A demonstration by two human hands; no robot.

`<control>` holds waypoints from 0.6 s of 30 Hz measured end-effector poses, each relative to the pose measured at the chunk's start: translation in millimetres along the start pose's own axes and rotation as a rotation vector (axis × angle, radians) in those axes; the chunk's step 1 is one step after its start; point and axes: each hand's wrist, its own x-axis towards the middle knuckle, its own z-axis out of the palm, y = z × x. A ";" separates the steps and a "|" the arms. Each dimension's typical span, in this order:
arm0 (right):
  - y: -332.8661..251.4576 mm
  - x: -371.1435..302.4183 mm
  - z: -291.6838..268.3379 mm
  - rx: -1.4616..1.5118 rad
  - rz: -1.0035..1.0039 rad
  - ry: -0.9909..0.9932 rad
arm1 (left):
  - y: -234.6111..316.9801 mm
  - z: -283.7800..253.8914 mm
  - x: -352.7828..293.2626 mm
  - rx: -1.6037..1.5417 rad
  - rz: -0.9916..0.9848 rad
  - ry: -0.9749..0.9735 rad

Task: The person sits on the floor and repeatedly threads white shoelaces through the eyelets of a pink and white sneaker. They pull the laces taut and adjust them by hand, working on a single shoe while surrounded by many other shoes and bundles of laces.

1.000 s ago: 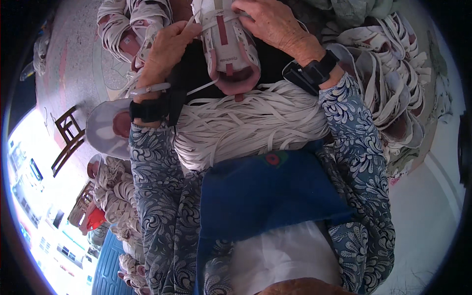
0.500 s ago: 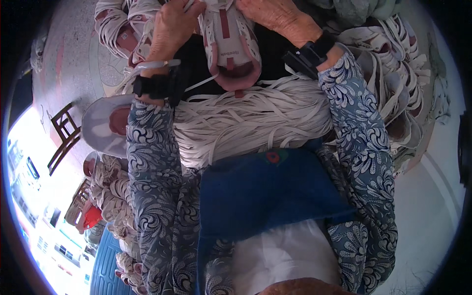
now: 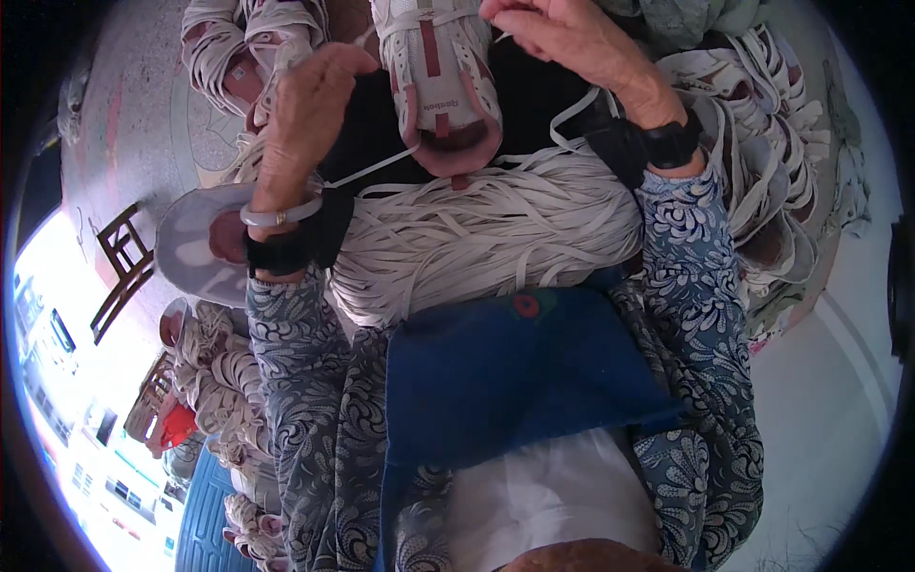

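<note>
A white and dusty-pink sneaker upper (image 3: 456,91) lies at the top middle, its heel opening toward me and a lace (image 3: 419,19) crossing its tongue. Left of it, my left hand (image 3: 310,110) is closed, with a strand of shoelace running to its fingertips. My right hand (image 3: 586,52) is on the other side, fingers pressed together near the lace at the tongue; the exact grip is partly hidden. A thick bundle of off-white laces (image 3: 486,234) lies across my lap, below the sneaker upper. One loose strand stretches from near my left wrist to the heel.
More laced shoe uppers are heaped at the right (image 3: 753,124) and upper left (image 3: 224,57). A pale upper (image 3: 195,243) lies by my left forearm. Further left are a wooden chair (image 3: 124,267), a pile of uppers (image 3: 219,357) and a blue plastic surface (image 3: 205,505). A blue cloth (image 3: 524,372) covers my lap.
Both hands have moved apart, away from the sneaker upper: the left one out to the left and toward me, the right one to the right. The upper has barely shifted.
</note>
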 end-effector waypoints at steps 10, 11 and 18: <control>26.0 -8.4 14.9 -0.329 -0.200 0.248 | 12.9 16.5 -0.6 0.268 -0.202 0.060; 22.0 -7.6 15.5 -0.373 -0.211 0.262 | 11.9 17.6 1.7 0.274 -0.193 0.077; 11.3 4.9 23.3 -0.491 -0.219 0.300 | 12.6 18.4 12.1 -0.123 -0.419 -0.010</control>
